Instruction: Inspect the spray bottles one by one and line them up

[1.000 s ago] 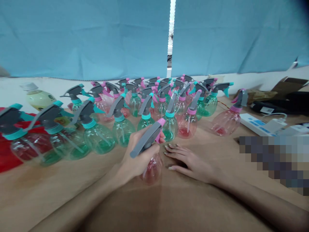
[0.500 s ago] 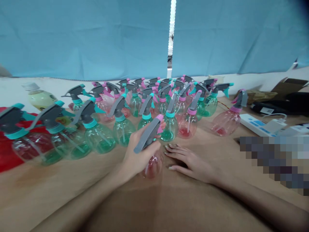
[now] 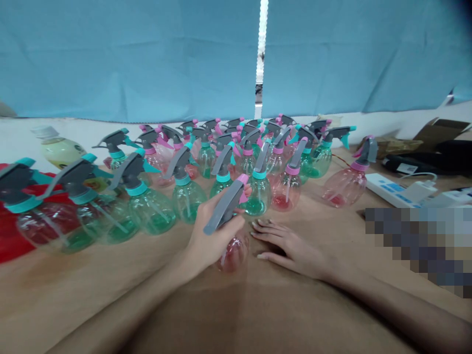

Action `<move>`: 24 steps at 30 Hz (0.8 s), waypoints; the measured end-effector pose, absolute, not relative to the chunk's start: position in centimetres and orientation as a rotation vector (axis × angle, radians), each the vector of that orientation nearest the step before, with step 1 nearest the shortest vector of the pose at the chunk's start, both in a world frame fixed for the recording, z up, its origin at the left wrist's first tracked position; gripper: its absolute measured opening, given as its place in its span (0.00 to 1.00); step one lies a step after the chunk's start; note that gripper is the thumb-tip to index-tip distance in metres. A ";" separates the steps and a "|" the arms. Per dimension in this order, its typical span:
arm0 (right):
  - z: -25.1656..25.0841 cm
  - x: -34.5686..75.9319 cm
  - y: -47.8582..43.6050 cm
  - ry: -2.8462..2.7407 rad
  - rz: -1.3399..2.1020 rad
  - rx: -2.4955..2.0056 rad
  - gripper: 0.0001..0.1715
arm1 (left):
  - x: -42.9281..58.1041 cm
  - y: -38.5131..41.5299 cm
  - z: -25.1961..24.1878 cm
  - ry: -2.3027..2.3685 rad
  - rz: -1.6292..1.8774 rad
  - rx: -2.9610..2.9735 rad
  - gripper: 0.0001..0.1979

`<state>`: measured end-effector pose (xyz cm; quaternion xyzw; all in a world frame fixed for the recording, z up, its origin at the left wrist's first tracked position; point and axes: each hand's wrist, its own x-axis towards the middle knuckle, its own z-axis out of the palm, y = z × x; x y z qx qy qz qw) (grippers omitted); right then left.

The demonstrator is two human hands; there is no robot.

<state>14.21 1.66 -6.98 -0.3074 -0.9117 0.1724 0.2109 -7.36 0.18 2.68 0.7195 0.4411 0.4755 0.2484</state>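
Observation:
My left hand is wrapped round the neck of a pink spray bottle with a grey and pink trigger head. The bottle stands on the brown tabletop, and my fingers partly cover its collar and trigger. Just right of it, my right hand lies on the table, fingers stretched toward the bottle and holding nothing. Behind my hands stand a green spray bottle with a turquoise collar and another pink spray bottle with a little liquid inside.
Several more green and pink spray bottles crowd the table's back and left, among them a green one. A red bag and a juice bottle are at left. On the right lie a white power strip and a cardboard box.

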 end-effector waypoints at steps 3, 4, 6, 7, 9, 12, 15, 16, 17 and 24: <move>-7.2 14.3 1.7 -2.536 0.483 -0.852 0.31 | -7.4 0.2 2.6 1.192 1.311 1.955 0.12; -7.2 14.3 1.8 -2.537 0.483 -0.853 0.31 | -7.4 0.2 2.5 1.190 1.315 1.958 0.11; -7.3 14.3 1.8 -2.539 0.482 -0.851 0.31 | -7.4 0.3 2.4 1.193 1.321 1.970 0.10; -7.3 14.3 1.8 -2.538 0.481 -0.851 0.31 | -7.4 0.3 2.4 1.192 1.319 1.974 0.09; -7.3 14.3 1.8 -2.536 0.483 -0.854 0.31 | -7.4 0.3 2.3 1.176 1.321 1.966 0.10; -7.1 14.2 1.7 -2.546 0.477 -0.865 0.31 | -7.4 0.4 2.3 1.131 1.339 1.950 0.10; -7.0 14.2 1.7 -2.556 0.472 -0.877 0.31 | -7.4 0.4 2.3 1.139 1.339 1.963 0.09; -7.0 14.2 1.7 -2.555 0.474 -0.877 0.31 | -7.5 0.4 2.3 1.149 1.336 1.968 0.08; -7.0 14.2 1.7 -2.551 0.478 -0.875 0.31 | -7.5 0.4 2.3 1.155 1.337 1.971 0.07; -7.0 14.2 1.7 -2.556 0.471 -0.877 0.31 | -7.4 0.4 2.3 1.144 1.333 1.943 0.10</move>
